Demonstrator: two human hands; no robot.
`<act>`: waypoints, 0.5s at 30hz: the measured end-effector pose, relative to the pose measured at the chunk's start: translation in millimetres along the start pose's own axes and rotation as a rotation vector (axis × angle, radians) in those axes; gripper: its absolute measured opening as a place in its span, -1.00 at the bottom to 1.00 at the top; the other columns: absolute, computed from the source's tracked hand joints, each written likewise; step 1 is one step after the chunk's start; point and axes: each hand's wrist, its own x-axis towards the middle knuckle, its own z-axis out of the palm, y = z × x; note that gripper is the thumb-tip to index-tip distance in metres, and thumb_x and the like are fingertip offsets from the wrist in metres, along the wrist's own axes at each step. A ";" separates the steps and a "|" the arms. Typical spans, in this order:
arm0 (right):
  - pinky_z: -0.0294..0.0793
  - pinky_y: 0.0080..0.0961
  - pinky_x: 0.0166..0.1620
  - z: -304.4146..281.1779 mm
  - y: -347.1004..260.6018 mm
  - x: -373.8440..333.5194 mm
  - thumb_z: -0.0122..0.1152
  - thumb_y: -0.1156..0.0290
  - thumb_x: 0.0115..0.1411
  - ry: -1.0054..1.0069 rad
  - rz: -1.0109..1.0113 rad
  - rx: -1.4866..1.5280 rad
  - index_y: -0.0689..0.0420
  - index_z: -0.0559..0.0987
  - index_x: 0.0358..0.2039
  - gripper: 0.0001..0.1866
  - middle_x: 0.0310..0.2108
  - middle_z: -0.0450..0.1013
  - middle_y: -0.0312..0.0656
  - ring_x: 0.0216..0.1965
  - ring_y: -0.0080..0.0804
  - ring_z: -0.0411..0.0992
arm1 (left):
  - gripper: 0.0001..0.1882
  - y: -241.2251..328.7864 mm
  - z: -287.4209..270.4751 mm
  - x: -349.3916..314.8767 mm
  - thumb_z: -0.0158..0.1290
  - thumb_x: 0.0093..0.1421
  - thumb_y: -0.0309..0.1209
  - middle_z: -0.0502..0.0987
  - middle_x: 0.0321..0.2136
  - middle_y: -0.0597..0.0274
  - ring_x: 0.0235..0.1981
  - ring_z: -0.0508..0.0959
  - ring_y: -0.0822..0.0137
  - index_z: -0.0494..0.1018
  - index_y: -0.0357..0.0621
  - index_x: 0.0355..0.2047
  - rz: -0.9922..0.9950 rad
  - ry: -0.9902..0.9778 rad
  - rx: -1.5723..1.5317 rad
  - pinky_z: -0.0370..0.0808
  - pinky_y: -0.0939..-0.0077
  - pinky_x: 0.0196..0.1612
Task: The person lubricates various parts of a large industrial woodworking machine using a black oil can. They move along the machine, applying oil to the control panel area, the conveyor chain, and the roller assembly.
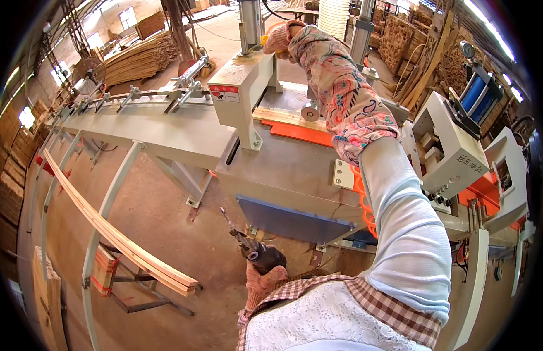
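Observation:
My left hand (263, 282), in a pinkish knit glove, is low in front of my body, closed round a dark hand-held power tool (260, 253). A thin metal bit (225, 215) sticks out of it, pointing up and to the left. My right arm reaches far forward over the machine in a flowered oversleeve (347, 88). My gloved right hand (281, 40) is curled at the top of a beige machine bracket (242, 76); a bit of yellow shows at its fingers, but what they grip is hidden. Below that arm, a light wooden strip (289, 117) lies along an orange guide (301, 133).
A long rail table (143, 124) with clamps runs left from the machine. Several thin wooden strips (125, 234) rest on curved metal bars (107, 216) at left. To the right stands a machine head (453, 146) with a blue cylinder (481, 96). Stacked timber (140, 58) lies behind.

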 end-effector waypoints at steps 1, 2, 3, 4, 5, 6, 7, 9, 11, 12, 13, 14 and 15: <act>0.14 -0.42 -0.54 -3.3 2.3 -4.4 0.19 0.12 0.32 0.012 -0.008 0.012 -0.05 0.43 -0.31 -0.78 -0.59 0.28 -0.38 -0.63 -0.53 0.18 | -0.33 2.5 -1.3 1.0 0.36 0.06 -0.58 0.54 -0.19 0.19 -0.33 0.59 0.33 0.32 -0.15 0.16 -0.005 -0.006 -0.021 0.64 0.39 -0.28; 0.15 -0.42 -0.54 -6.8 4.7 -8.9 0.20 0.12 0.31 0.024 -0.016 0.024 -0.05 0.44 -0.31 -0.78 -0.60 0.29 -0.38 -0.63 -0.52 0.19 | -0.34 5.1 -3.1 2.3 0.36 0.06 -0.58 0.54 -0.18 0.20 -0.32 0.59 0.33 0.32 -0.15 0.16 -0.011 -0.013 -0.042 0.64 0.39 -0.28; 0.15 -0.41 -0.55 -10.0 6.4 -12.8 0.21 0.11 0.30 0.037 -0.023 0.035 -0.05 0.44 -0.32 -0.77 -0.60 0.29 -0.37 -0.63 -0.52 0.20 | -0.34 7.0 -4.1 3.5 0.36 0.07 -0.58 0.54 -0.17 0.20 -0.31 0.59 0.34 0.33 -0.15 0.15 -0.018 -0.020 -0.063 0.64 0.40 -0.28; 0.16 -0.40 -0.55 -10.7 9.0 -16.4 0.22 0.11 0.29 0.053 -0.005 0.073 -0.05 0.45 -0.31 -0.77 -0.60 0.30 -0.37 -0.64 -0.52 0.21 | -0.34 8.8 -3.5 5.1 0.36 0.06 -0.57 0.54 -0.16 0.20 -0.28 0.59 0.34 0.33 -0.15 0.15 -0.027 -0.013 -0.081 0.63 0.39 -0.25; 0.16 -0.40 -0.56 -11.0 7.3 -27.6 0.23 0.11 0.28 0.072 0.012 0.109 -0.05 0.45 -0.31 -0.77 -0.60 0.30 -0.37 -0.65 -0.52 0.22 | -0.34 10.2 -2.4 6.1 0.37 0.06 -0.55 0.54 -0.15 0.20 -0.25 0.58 0.33 0.34 -0.15 0.15 -0.039 -0.007 -0.098 0.62 0.39 -0.21; 0.16 -0.40 -0.57 -1.2 -5.4 -62.7 0.24 0.10 0.27 0.093 0.046 0.178 -0.04 0.46 -0.30 -0.76 -0.60 0.31 -0.38 -0.65 -0.52 0.22 | -0.34 12.7 -3.2 7.5 0.38 0.06 -0.53 0.53 -0.13 0.21 -0.22 0.58 0.33 0.34 -0.15 0.15 -0.047 0.004 -0.107 0.62 0.38 -0.17; 0.16 -0.41 -0.58 4.2 -11.8 -81.1 0.25 0.10 0.27 0.112 0.080 0.247 -0.04 0.46 -0.30 -0.75 -0.60 0.32 -0.39 -0.66 -0.53 0.23 | -0.34 10.5 -7.9 9.5 0.39 0.05 -0.51 0.53 -0.12 0.21 -0.19 0.57 0.33 0.34 -0.15 0.15 -0.015 -0.001 -0.054 0.60 0.38 -0.12; 0.20 -0.46 -0.65 2.1 14.4 -40.5 0.30 0.09 0.25 0.121 0.057 0.203 0.01 0.48 -0.25 -0.71 -0.51 0.39 -0.40 -0.69 -0.60 0.24 | -0.32 0.6 -18.0 16.8 0.41 0.03 -0.47 0.52 -0.10 0.22 -0.13 0.55 0.33 0.35 -0.15 0.15 0.049 -0.020 0.048 0.56 0.38 -0.03; 0.26 -0.50 -0.68 2.2 31.5 -36.3 0.30 0.10 0.26 0.018 -0.026 0.454 0.04 0.47 -0.25 -0.70 -0.50 0.42 -0.38 -0.68 -0.60 0.29 | -0.30 -5.3 -19.2 22.9 0.43 0.02 -0.44 0.52 -0.09 0.23 -0.11 0.54 0.33 0.35 -0.16 0.15 0.039 -0.030 0.050 0.52 0.38 0.02; 0.38 -0.41 -0.52 0.9 43.6 -25.6 0.40 0.16 0.18 0.064 0.021 0.508 -0.01 0.51 -0.16 -0.68 -0.46 0.46 -0.30 -0.58 -0.52 0.36 | -0.29 -8.2 -15.5 27.0 0.44 0.01 -0.43 0.52 -0.09 0.23 -0.10 0.54 0.33 0.35 -0.16 0.15 0.026 -0.040 0.051 0.50 0.38 0.05; 0.39 -0.39 -0.55 -0.8 53.0 -15.2 0.42 0.16 0.16 0.064 0.008 0.446 0.00 0.52 -0.15 -0.66 -0.45 0.47 -0.30 -0.59 -0.48 0.40 | -0.28 -8.6 -13.3 29.2 0.44 0.00 -0.44 0.52 -0.10 0.23 -0.11 0.54 0.33 0.35 -0.16 0.15 0.005 -0.047 0.060 0.50 0.38 0.04; 0.40 -0.37 -0.57 -1.2 67.6 -7.7 0.42 0.15 0.16 0.000 -0.015 0.533 0.00 0.53 -0.14 -0.65 -0.44 0.48 -0.29 -0.59 -0.45 0.42 | -0.28 -8.9 -9.9 31.5 0.44 -0.01 -0.45 0.52 -0.10 0.23 -0.11 0.54 0.33 0.35 -0.16 0.15 -0.017 -0.054 0.068 0.51 0.38 0.03; 0.44 -0.34 -0.58 1.7 75.3 -3.1 0.41 0.13 0.17 -0.061 -0.003 0.628 0.01 0.54 -0.13 -0.64 -0.42 0.51 -0.27 -0.58 -0.41 0.47 | -0.27 -9.8 -5.3 33.8 0.45 -0.01 -0.46 0.52 -0.10 0.23 -0.11 0.54 0.33 0.34 -0.17 0.15 -0.035 -0.053 0.076 0.51 0.38 0.02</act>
